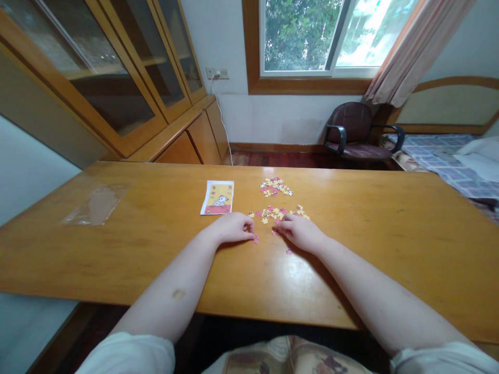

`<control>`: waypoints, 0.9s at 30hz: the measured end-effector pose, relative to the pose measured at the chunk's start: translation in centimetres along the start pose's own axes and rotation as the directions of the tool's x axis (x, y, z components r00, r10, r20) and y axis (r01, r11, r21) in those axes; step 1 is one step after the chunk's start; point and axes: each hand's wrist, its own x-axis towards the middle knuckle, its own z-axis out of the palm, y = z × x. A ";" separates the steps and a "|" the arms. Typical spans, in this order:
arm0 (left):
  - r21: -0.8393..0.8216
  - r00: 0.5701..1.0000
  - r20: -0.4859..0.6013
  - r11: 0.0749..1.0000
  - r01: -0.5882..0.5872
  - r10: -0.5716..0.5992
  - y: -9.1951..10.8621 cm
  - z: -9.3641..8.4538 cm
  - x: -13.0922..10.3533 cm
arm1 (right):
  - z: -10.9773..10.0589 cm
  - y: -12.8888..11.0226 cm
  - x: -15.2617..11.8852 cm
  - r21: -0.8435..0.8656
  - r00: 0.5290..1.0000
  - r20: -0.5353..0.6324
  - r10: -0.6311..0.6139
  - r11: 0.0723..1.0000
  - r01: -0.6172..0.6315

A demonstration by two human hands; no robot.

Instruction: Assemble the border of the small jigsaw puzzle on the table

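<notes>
Curled fingers of my left hand (236,227) close at a pink jigsaw puzzle piece (255,239), which lies at the thumb tip on the table. My right hand (302,232) is bent over the near edge of a loose pile of yellow and pink puzzle pieces (273,212). Its fingertips are together on another small pink piece (274,232), partly hidden by them. A single pink piece (289,250) lies below the right hand. Farther back is a second pile of puzzle pieces (274,187), some with pale sides up.
A picture card (218,198) with a white animal lies left of the piles on the wooden table (156,259). A clear plastic bag (97,203) is at the far left. Beyond the table stand a glass-door cabinet (171,115), an armchair (356,130) and a bed (440,150).
</notes>
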 end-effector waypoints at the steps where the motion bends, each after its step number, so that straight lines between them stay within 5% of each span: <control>1: 0.002 1.000 0.003 1.000 -0.004 0.004 0.1 0.1 0.1 | 0.1 0.0 0.0 0.002 1.000 0.005 -0.005 1.000 0.005; 27: 0.055 1.000 -0.008 0.998 -0.022 0.022 0.4 0.3 0.1 | -0.2 0.5 0.1 -0.031 0.998 0.000 -0.058 0.998 0.058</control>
